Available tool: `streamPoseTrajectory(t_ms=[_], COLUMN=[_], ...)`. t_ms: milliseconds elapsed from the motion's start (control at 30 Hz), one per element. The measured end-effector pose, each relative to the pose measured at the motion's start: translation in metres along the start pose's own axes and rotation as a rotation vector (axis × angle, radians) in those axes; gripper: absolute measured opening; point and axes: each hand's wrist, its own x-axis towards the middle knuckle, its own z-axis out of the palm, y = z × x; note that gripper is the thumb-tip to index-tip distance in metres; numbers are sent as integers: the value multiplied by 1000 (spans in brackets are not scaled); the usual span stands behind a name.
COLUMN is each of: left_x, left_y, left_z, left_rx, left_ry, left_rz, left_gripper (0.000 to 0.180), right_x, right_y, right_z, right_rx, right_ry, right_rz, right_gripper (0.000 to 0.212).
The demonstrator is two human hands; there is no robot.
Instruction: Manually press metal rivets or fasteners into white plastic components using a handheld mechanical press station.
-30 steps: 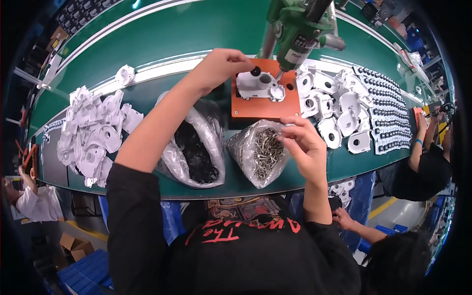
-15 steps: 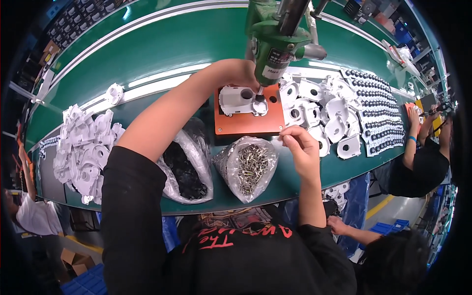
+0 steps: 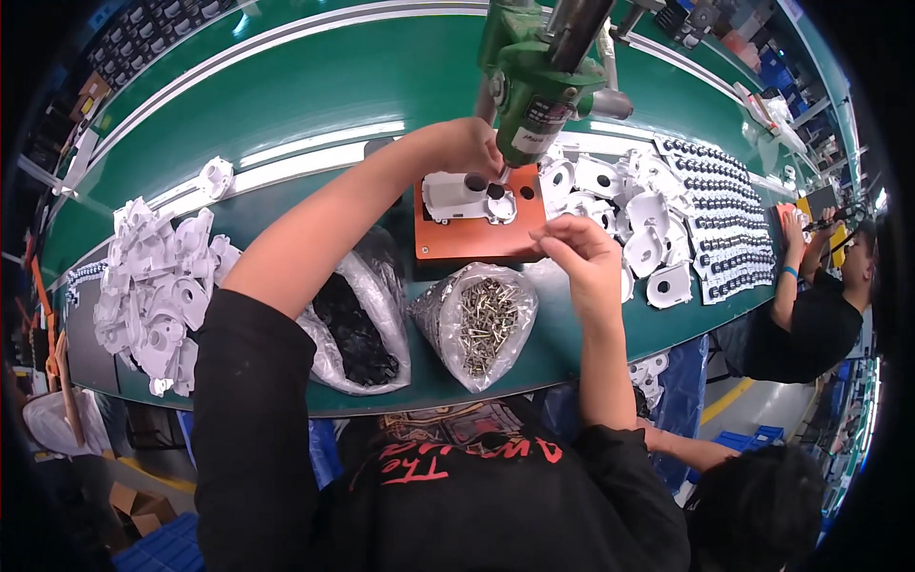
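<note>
A white plastic housing (image 3: 448,195) lies on the orange fixture plate (image 3: 477,240), with a small black round part (image 3: 496,192) at its right end. Above that end hangs the green machine head (image 3: 534,105), its thin bit pointing down toward the black part. My left hand (image 3: 479,149) reaches in beside the bit, fingers bent and partly hidden by the machine head. At the plate's right edge my right hand (image 3: 583,255) holds thumb and forefinger close together; whatever is between them is too small to make out. A clear bag of metal screws (image 3: 491,324) sits in front of the plate.
Left of the screws stands a bag of black parts (image 3: 353,329). White housings are heaped at left (image 3: 162,296) and at right (image 3: 648,224). Rows of white parts with black pieces (image 3: 729,219) lie farther right. Co-workers (image 3: 810,305) sit nearby.
My right hand has moved slightly up and left, over the fixture plate's edge. The fingers of my left hand now show beside the bit. The view has shifted a little.
</note>
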Motion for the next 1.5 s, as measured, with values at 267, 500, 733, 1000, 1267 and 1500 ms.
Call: streamPoseTrajectory(t_ms=[267,500,733,1000,1267,1500], left_x=[-110,-121,-122,-120,-120,-119], left_y=[19,-3,-6,-3,-4,-6], left_z=[34,61,61,62,63,63], left_rx=[303,427,414,423,429,422], left_ry=[467,481,496,488,506,498], left_rz=[144,455,417,413,408,399], left_gripper=[27,48,55,49,49,49], right_x=[66,72,74,72,66,62], right_y=[13,22,26,24,25,26], right_z=[17,21,25,29,21,25], right_rx=[-377,-592,-613,-663,-656,-1063], right_ry=[4,-20,11,15,-33,-78], right_rz=[-96,-206,-300,-263,-378,-638], right_gripper=[16,18,17,15,11,19])
